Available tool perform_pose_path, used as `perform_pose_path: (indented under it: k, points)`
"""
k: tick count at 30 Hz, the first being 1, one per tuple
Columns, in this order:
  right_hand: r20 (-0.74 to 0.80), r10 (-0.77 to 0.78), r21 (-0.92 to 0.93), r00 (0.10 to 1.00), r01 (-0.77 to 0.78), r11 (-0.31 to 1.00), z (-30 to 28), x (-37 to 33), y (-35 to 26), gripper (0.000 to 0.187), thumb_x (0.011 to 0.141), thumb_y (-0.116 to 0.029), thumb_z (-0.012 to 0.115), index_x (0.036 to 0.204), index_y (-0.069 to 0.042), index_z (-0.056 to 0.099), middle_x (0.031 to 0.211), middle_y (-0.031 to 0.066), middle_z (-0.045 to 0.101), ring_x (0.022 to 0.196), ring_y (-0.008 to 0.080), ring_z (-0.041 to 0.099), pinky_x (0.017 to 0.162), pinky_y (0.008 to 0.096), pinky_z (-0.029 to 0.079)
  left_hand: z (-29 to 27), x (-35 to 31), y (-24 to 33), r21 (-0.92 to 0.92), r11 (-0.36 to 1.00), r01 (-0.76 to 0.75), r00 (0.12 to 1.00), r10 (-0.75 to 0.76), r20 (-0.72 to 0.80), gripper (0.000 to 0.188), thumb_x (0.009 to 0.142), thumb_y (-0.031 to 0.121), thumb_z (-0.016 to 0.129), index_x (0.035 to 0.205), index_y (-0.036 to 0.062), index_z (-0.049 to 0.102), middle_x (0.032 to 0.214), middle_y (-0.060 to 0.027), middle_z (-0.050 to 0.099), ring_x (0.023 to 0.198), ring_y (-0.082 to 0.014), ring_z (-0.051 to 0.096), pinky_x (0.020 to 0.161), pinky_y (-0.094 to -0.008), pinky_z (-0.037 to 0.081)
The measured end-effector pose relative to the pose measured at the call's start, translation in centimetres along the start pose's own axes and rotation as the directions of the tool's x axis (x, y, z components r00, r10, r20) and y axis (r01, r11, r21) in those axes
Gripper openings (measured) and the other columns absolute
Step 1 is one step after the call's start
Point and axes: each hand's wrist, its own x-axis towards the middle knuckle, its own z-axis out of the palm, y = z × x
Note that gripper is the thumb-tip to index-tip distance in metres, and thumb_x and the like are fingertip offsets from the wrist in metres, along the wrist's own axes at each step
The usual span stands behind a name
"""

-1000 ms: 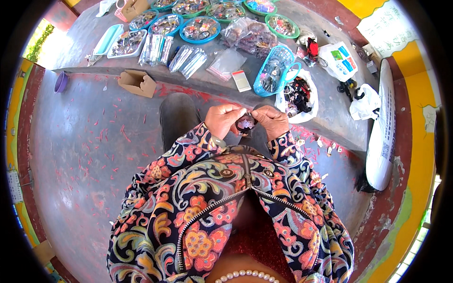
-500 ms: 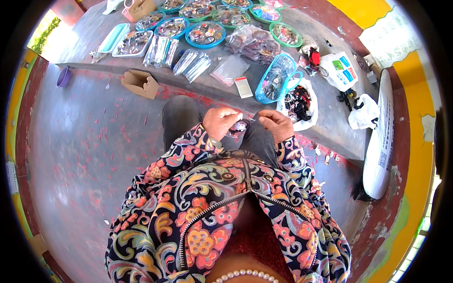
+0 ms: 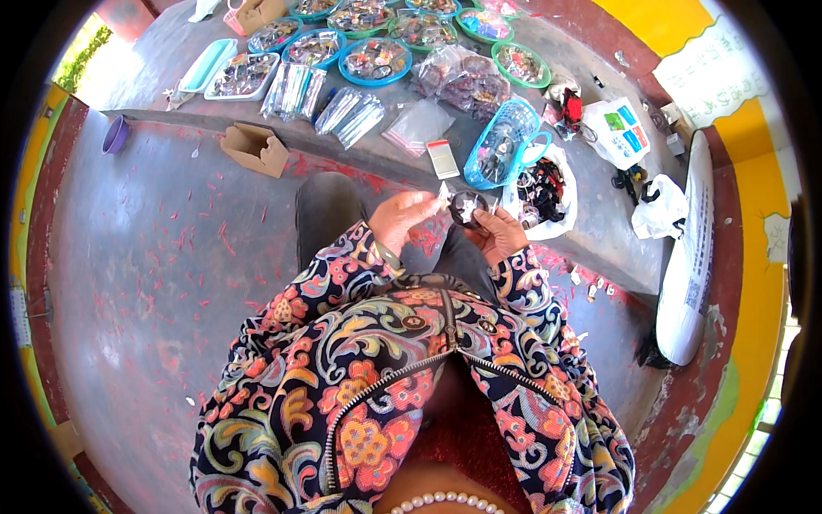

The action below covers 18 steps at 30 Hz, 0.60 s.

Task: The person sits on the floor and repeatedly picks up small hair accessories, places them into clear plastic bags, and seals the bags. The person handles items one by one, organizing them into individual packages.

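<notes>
Above my knees, both hands are close together. The fingers of my left hand (image 3: 401, 219) are closed on a small white piece (image 3: 443, 194), too small to make out its kind. My right hand (image 3: 500, 233) pinches a dark round item (image 3: 457, 209) by its right side. White pointed shapes show in the middle of this item; whether it is a ring or a disc I cannot tell. The two held things nearly meet, and I cannot tell if they touch.
A blue basket (image 3: 481, 176), a white bag of dark and red items (image 3: 565, 214) and a flat white-and-red packet (image 3: 442, 159) lie on the raised ledge ahead. Behind are several tubs of small packets (image 3: 374, 81). An open cardboard box (image 3: 257, 152) stands left, near a purple bucket (image 3: 116, 135).
The dark round item now shows upright in my right fingers; before, a small pale thing hung below my left fingers. My right hand has turned and moved slightly lower.
</notes>
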Motion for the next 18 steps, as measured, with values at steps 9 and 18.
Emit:
perform_pose_path:
  k: [9,18]
  points:
    - [0.033,0.091,-0.011,0.995,-0.09,0.996,1.4,-0.3,1.9,0.012,0.077,-0.012,0.061,0.088,-0.013,0.057,0.079,-0.0025,0.059,0.072,0.0112,0.054,0.061,0.0277,0.041,0.0,1.4,-3.1,-0.158,0.986,-0.055,0.996,0.044,-0.072,0.017,0.075,0.011,0.062,0.089,0.0041,0.057,0.062,0.0024,0.048,0.046,-0.0048,0.04,0.04,-0.0189,0.032]
    - [0.148,0.108,-0.176,0.983,-0.081,0.981,1.1,0.0,1.9,0.012,0.076,-0.011,0.062,0.086,-0.008,0.057,0.076,0.0004,0.059,0.07,0.0117,0.055,0.061,0.027,0.043,-0.5,1.3,-3.0,-0.082,0.99,-0.116,0.992,0.111,-0.061,0.02,0.075,0.005,0.059,0.095,0.0036,0.057,0.073,0.0016,0.056,0.054,-0.003,0.045,0.044,-0.0164,0.034]
